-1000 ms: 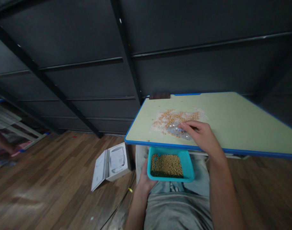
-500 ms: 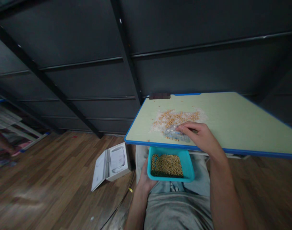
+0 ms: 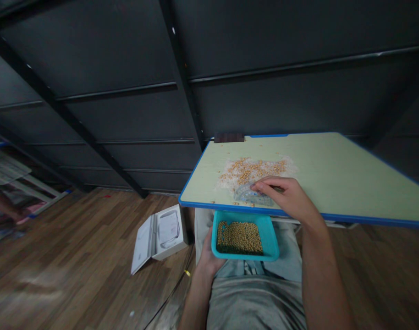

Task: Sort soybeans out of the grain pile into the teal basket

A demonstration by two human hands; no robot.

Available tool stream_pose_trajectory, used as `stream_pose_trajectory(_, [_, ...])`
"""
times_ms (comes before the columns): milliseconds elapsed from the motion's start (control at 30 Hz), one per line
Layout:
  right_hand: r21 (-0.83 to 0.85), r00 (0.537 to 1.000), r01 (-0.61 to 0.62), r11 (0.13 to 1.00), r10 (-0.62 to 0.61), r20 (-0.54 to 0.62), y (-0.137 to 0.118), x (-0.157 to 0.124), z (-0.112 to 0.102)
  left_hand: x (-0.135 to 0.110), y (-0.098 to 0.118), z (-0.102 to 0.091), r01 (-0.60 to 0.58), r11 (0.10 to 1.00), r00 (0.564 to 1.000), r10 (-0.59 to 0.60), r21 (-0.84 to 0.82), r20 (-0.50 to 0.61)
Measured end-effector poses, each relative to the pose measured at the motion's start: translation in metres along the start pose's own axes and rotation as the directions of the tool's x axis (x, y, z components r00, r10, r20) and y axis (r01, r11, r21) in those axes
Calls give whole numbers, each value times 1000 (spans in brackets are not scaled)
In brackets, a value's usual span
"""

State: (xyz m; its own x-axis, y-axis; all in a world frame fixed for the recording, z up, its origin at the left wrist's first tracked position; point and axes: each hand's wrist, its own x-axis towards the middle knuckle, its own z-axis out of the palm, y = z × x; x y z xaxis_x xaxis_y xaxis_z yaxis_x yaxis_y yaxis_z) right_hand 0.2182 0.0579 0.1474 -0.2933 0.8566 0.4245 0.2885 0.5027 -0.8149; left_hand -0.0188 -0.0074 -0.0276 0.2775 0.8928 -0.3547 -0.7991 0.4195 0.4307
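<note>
Head view: I see the right hand (image 3: 288, 196) pinching a clear plastic piece (image 3: 245, 195) at the table's (image 3: 340, 178) near edge, its long axis left to right, loose beans (image 3: 244, 170) just beyond. The left hand (image 3: 209, 257), farther from them, supports a turquoise tub (image 3: 272, 239).

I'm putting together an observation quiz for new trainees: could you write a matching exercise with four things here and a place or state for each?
Things
1. Left hand
2. Clear plastic piece
3. White box
4. Turquoise tub

Places and states
A. Standing open on the wooden floor
B. Partly filled with round tan beans
C. At the tub's left side
D. Touched by the right hand, on the pale green table

Right pairs
1-C, 2-D, 3-A, 4-B
</note>
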Motion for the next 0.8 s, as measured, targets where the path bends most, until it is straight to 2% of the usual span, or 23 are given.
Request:
stream_pose_trajectory(200, [22, 1000, 10, 1000, -11, 22, -1, 1, 0, -1, -1, 2, 3, 1000, 1000, -2, 8, -27])
stream_pose_trajectory(433, [26, 999, 9, 1000, -10, 33, -1, 0, -1, 2, -2, -8, -7, 1000, 999, 6, -17, -32])
stream_pose_trajectory(567, [34, 999, 12, 999, -14, 36, -1, -1, -1, 2, 0, -5, 4, 1000, 1000, -5, -11, -29])
stream_pose_trajectory(800, [-5, 999, 11, 1000, -11, -38, 3, 0, 0, 2, 0, -6, 18, 1000, 999, -18, -8, -31])
